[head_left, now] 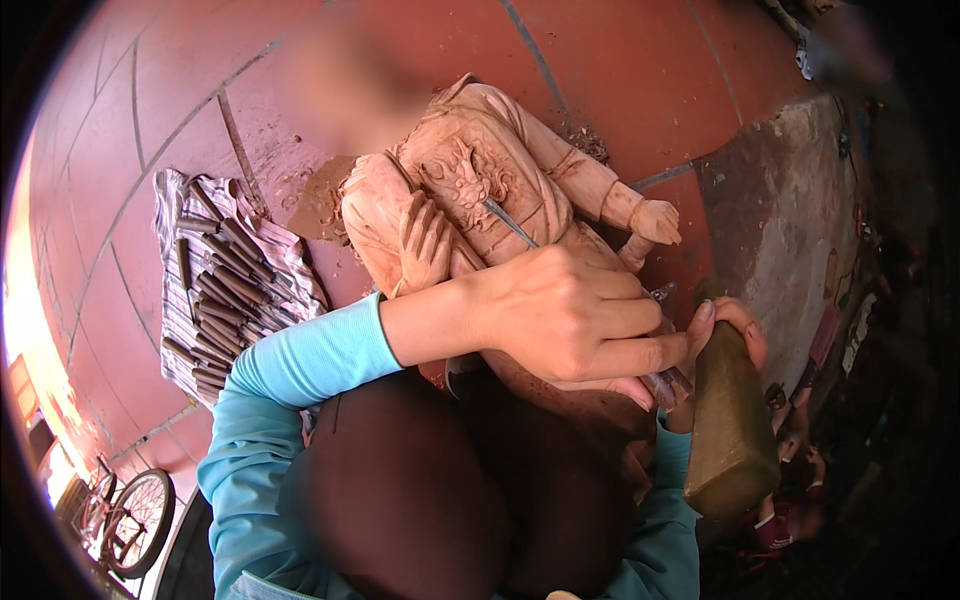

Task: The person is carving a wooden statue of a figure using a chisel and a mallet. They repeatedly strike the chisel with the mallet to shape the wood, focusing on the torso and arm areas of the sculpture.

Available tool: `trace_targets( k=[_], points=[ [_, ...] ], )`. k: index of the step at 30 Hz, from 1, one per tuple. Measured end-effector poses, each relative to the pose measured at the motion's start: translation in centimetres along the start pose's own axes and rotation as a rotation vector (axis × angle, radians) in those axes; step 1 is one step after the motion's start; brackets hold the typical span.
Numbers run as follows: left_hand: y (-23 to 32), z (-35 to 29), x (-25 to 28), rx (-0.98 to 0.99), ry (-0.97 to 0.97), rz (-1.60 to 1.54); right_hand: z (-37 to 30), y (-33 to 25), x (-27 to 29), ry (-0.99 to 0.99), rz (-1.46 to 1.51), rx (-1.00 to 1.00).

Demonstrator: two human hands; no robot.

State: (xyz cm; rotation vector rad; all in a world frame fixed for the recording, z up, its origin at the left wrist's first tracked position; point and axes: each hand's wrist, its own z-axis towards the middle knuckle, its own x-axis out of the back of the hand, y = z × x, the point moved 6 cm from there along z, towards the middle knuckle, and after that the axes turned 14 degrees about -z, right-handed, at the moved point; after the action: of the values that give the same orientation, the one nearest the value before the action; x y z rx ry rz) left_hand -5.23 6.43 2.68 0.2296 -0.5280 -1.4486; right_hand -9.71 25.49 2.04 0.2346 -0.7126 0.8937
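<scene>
A carved wooden figure (510, 150) in robes lies before me, a raised relief on its chest and its head blurred. My left hand (570, 315) is closed around a carving chisel (515, 225), whose metal blade points up and left onto the relief. The chisel's handle end juts out below that hand. Close by on the right, my right hand (735, 325) grips a thick wooden mallet (733, 430), its block hanging downward. The fingertips of my right hand are near the left hand's fingers; whether they touch is hard to tell.
Several carving tools (228, 270) lie on a striped cloth (172, 225) to the left. Wood chips (590, 145) dot the red tiled floor (620, 50). A grey slab (775, 200) is at the right, dark clutter beyond it. A bicycle (135, 520) stands at the lower left.
</scene>
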Motion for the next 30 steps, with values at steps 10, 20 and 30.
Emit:
trace_targets(
  k=[10,20,30],
  points=[
    [-0.8,0.3,0.8,0.025,0.063,-0.02,0.5,0.5,0.3,-0.115,-0.057,-0.068],
    [1.7,-1.0,-0.9,-0.183,-0.223,0.138,0.8,-0.6,-0.1,-0.066,-0.117,0.081],
    [-0.9,0.2,0.2,0.012,0.087,-0.023,1.2,0.4,0.6,-0.106,0.122,-0.178]
  ],
)
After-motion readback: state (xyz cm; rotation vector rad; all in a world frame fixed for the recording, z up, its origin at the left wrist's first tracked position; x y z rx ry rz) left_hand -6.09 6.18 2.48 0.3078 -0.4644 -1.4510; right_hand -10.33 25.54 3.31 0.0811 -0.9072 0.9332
